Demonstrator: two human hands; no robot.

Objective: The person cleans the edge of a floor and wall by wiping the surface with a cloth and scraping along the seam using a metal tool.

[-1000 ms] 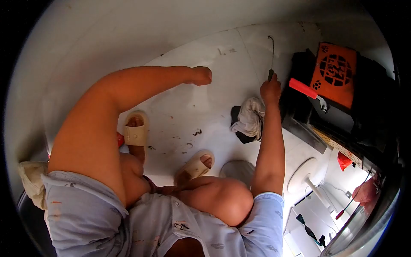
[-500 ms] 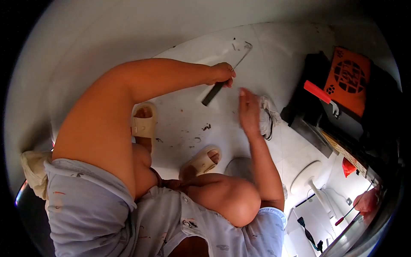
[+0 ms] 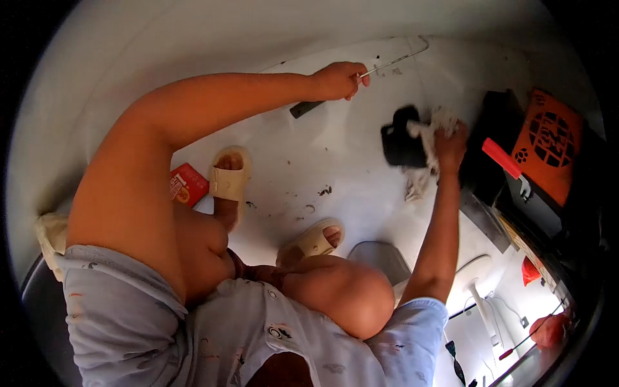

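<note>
My left hand point(image 3: 342, 81) is closed round a thin metal rod tool point(image 3: 394, 60) with a hooked tip and a dark handle point(image 3: 305, 108). The handle points down and left, and the hook reaches up and right over the white floor point(image 3: 361, 193). At the right, my right hand point(image 3: 451, 145) grips a crumpled light cloth point(image 3: 420, 180). A black object point(image 3: 403, 138) lies or hangs against the cloth's left side; it is blurred and I cannot make out what it is.
An orange panel point(image 3: 548, 142) and a red-handled tool point(image 3: 501, 157) are on dark equipment at the right. A red box point(image 3: 189, 185) lies beside my sandal point(image 3: 229, 177). Small dark debris point(image 3: 325, 191) is scattered on the floor. A white stand point(image 3: 476, 280) is at lower right.
The hooked tool has passed from my right hand to my left hand. My right hand has moved right and taken hold of the cloth, which has shifted with the black object.
</note>
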